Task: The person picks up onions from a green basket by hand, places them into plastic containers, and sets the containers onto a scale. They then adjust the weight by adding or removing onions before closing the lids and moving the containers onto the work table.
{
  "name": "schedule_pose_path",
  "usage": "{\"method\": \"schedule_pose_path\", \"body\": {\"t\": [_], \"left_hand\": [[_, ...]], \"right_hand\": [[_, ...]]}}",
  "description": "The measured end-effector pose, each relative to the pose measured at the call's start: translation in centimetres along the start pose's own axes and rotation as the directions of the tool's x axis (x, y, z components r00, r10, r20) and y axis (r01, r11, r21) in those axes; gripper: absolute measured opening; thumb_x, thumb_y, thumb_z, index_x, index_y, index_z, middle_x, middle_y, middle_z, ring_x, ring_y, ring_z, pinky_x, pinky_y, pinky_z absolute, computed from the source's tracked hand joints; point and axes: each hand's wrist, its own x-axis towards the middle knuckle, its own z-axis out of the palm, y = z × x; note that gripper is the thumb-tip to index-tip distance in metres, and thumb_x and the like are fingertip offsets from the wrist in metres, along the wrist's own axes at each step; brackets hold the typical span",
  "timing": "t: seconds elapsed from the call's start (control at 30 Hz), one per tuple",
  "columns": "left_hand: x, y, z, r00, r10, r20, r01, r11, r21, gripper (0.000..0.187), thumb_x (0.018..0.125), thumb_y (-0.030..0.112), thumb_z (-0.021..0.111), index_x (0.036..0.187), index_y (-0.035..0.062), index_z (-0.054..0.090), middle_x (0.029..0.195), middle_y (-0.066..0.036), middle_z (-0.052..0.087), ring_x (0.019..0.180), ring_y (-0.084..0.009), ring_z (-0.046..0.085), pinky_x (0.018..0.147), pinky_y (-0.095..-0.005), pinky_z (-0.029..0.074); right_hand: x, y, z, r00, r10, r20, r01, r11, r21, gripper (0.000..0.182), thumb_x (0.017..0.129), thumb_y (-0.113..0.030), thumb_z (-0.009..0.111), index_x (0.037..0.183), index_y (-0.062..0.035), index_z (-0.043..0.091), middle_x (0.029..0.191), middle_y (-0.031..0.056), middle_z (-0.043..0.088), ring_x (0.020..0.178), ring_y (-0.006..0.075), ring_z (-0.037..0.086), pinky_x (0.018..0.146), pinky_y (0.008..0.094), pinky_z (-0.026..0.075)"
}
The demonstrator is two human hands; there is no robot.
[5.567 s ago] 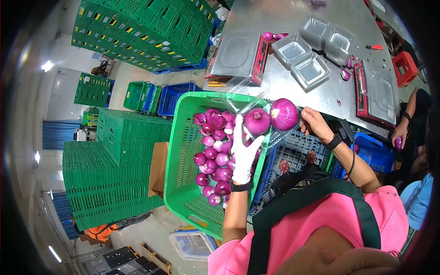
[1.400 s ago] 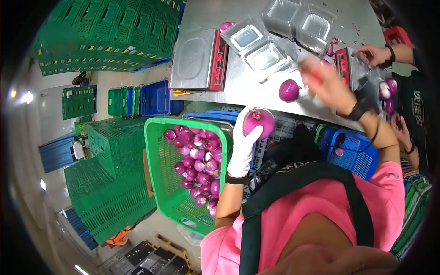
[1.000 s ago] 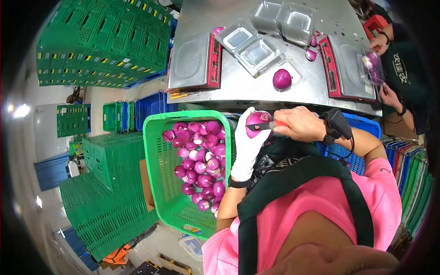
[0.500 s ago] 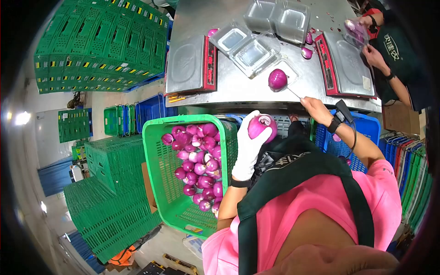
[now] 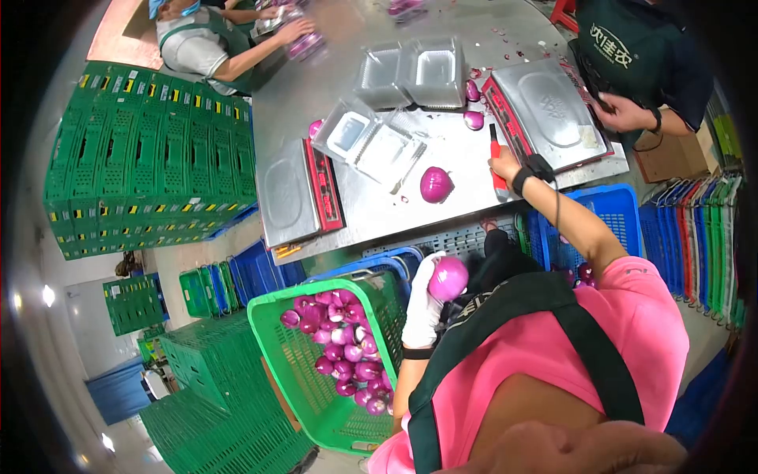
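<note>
My left hand (image 5: 422, 304), in a white glove, is wrapped round a purple onion (image 5: 448, 279) in front of my apron, beside the green crate. At the table's near edge, my bare right hand (image 5: 505, 164) is closed on a slim red knife (image 5: 496, 144) with a dark end; its exact shape is partly hidden by my fingers. Another purple onion (image 5: 437, 185) lies on the metal table to the left of that hand. Many more onions (image 5: 343, 347) fill part of the green crate (image 5: 264, 347) at my left.
Two scales, a left one (image 5: 286, 189) and a right one (image 5: 545, 110), stand on the table (image 5: 316, 79). Clear plastic boxes (image 5: 414, 73) are between them. A co-worker's hand (image 5: 624, 112) is at right; another co-worker (image 5: 213, 47) works at far left. A blue crate (image 5: 616, 209) sits at right.
The view has shifted. My right hand has moved away from the onion on the table, toward the right scale, and a red tool now shows in it. My left hand still holds its onion.
</note>
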Motion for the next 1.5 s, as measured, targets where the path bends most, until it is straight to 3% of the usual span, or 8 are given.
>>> {"method": "schedule_pose_path", "body": {"t": [0.17, 0.3, 0.47, 0.6, 0.7, 0.73, 1.03, 1.5], "left_hand": [[1.8, -0.4, -1.0, 0.997, 0.051, -0.05, -0.054, 0.996, -0.068, 0.032, 0.094, 0.032, 0.051, 0.102, 0.0017, 0.057, 0.099, -0.011, 0.061, 0.09, -0.0222, 0.061, 0.082, -0.0371, 0.052], [3.2, 0.2, -0.5, 0.984, 0.107, -0.144, -0.118, 0.991, -0.069, 0.038, 0.094, 0.037, 0.048, 0.112, 0.0042, 0.055, 0.104, -0.011, 0.06, 0.092, -0.0219, 0.061, 0.076, -0.0346, 0.054], [6.4, 1.2, 1.0, 0.987, 0.111, 0.112, -0.144, 0.93, 0.339, 0.042, 0.092, 0.025, 0.055, 0.127, 0.0025, 0.049, 0.108, -0.006, 0.059, 0.088, -0.0168, 0.058, 0.072, -0.0316, 0.049], [10.0, 5.6, 2.3, 0.857, 0.477, 0.196, -0.455, 0.519, 0.724, 0.025, 0.091, 0.019, 0.056, 0.11, 0.0026, 0.061, 0.105, -0.007, 0.061, 0.097, -0.0134, 0.056, 0.082, -0.0276, 0.046], [12.3, 9.9, 3.2, 0.77, 0.634, -0.071, -0.478, 0.648, 0.593, 0.034, 0.089, 0.013, 0.058, 0.119, -0.0001, 0.051, 0.109, -0.01, 0.058, 0.098, -0.0162, 0.056, 0.085, -0.0286, 0.045], [14.1, 10.1, 2.8, 0.616, 0.785, -0.071, -0.62, 0.538, 0.571, 0.036, 0.089, 0.013, 0.058, 0.121, -0.0003, 0.05, 0.114, -0.011, 0.056, 0.101, -0.0165, 0.055, 0.081, -0.0288, 0.047], [20.7, 4.3, 2.4, 0.73, 0.564, 0.386, -0.207, -0.355, 0.912, 0.066, 0.069, 0.042, 0.069, 0.123, 0.0088, 0.053, 0.106, -0.017, 0.062, 0.102, -0.0309, 0.059, 0.093, -0.0387, 0.042], [22.1, 3.5, -0.6, 0.797, 0.527, 0.294, -0.287, -0.098, 0.953, 0.068, 0.064, 0.029, 0.078, 0.122, 0.0044, 0.051, 0.114, -0.019, 0.056, 0.104, -0.0343, 0.055, 0.093, -0.041, 0.042]], "right_hand": [[4.0, 1.7, 1.9, 0.91, -0.366, -0.192, 0.216, 0.818, -0.533, 0.055, 0.074, -0.018, 0.067, 0.118, 0.0035, 0.041, 0.106, 0.0265, 0.055, 0.103, 0.0402, 0.054, 0.089, 0.0428, 0.045], [-2.4, -0.3, 1.9, 0.896, -0.384, 0.225, 0.417, 0.901, -0.122, 0.063, 0.078, -0.023, 0.068, 0.128, 0.0002, 0.037, 0.12, 0.0189, 0.05, 0.109, 0.0354, 0.052, 0.087, 0.0408, 0.048], [-14.6, -5.4, 1.9, 0.39, -0.078, 0.917, -0.466, 0.842, 0.27, 0.057, 0.086, -0.023, 0.06, 0.135, -0.0078, 0.036, 0.131, 0.0139, 0.043, 0.115, 0.0283, 0.051, 0.072, 0.0453, 0.057], [-10.3, -5.3, 0.5, 0.415, -0.171, 0.894, -0.474, 0.798, 0.373, 0.059, 0.084, -0.033, 0.062, 0.132, -0.0062, 0.038, 0.115, 0.0133, 0.056, 0.097, 0.0226, 0.061, 0.063, 0.032, 0.058], [-6.7, -6.9, 1.7, 0.89, -0.262, 0.374, 0.132, 0.932, 0.339, 0.055, 0.08, -0.031, 0.068, 0.122, -0.005, 0.045, 0.1, 0.0152, 0.06, 0.081, 0.0226, 0.063, 0.054, 0.0267, 0.051], [-4.0, -6.3, 2.8, 0.804, -0.584, 0.11, 0.588, 0.809, -0.005, 0.06, 0.075, -0.031, 0.071, 0.123, -0.0053, 0.044, 0.103, 0.0167, 0.058, 0.088, 0.0315, 0.061, 0.07, 0.0355, 0.052], [0.9, -4.3, 7.3, 0.734, -0.649, 0.197, 0.658, 0.609, -0.443, 0.07, 0.076, -0.022, 0.068, 0.136, -0.0062, 0.036, 0.128, 0.0231, 0.044, 0.121, 0.0377, 0.039, 0.101, 0.0442, 0.034], [0.9, -5.5, 4.7, 0.631, -0.635, 0.446, 0.753, 0.363, -0.548, 0.069, 0.082, -0.043, 0.061, 0.139, -0.0158, 0.033, 0.128, 0.0183, 0.045, 0.113, 0.0353, 0.048, 0.087, 0.0456, 0.047]]}}
